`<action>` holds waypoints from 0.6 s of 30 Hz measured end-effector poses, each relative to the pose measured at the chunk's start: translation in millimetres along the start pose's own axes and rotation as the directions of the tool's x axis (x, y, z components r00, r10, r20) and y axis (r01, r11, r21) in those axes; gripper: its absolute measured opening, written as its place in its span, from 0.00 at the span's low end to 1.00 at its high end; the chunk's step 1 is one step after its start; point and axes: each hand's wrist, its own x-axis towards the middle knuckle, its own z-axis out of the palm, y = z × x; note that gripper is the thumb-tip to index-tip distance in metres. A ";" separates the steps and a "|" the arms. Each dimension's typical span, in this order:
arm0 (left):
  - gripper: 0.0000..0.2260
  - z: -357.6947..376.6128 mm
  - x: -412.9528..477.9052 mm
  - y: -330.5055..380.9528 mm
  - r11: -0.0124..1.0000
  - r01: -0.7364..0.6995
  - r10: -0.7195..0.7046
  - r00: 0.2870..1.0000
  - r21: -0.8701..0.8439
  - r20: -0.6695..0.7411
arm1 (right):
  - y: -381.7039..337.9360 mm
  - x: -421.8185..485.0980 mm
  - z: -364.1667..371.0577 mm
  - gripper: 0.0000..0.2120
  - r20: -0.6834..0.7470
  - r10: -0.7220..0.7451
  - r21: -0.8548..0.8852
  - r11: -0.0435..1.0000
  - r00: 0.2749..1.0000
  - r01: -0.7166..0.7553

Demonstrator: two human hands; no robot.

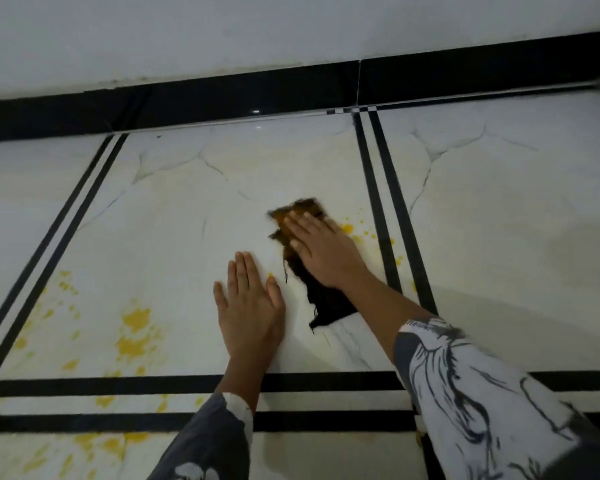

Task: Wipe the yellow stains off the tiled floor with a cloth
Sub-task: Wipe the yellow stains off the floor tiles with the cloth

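Observation:
A dark cloth (pixel 326 304) with a yellow-brown soaked far end lies on the white marbled floor tile (pixel 174 216). My right hand (pixel 323 249) presses flat on the cloth, fingers pointing up-left. Just right of that hand are small yellow stains (pixel 355 232), some reaching the black double stripe. My left hand (pixel 248 303) lies flat and bare on the tile, left of the cloth and apart from it. Bigger yellow stains (pixel 134 336) spread over the tile's lower left, and more yellow stains (pixel 101 445) mark the near tile at bottom left.
Black double stripes (pixel 388 209) frame the tile on the left, right and near sides. A black skirting (pixel 222 95) runs along the foot of the white wall (pixel 257 29) at the far side. Patterned sleeves cover both forearms.

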 end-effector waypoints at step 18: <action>0.32 3.1 0.9 -0.1 0.999 0.049 -0.049 0.999 0.005 -0.010 | -13.0 -5.7 2.3 0.24 -0.011 0.043 0.062 0.997 0.999 -0.042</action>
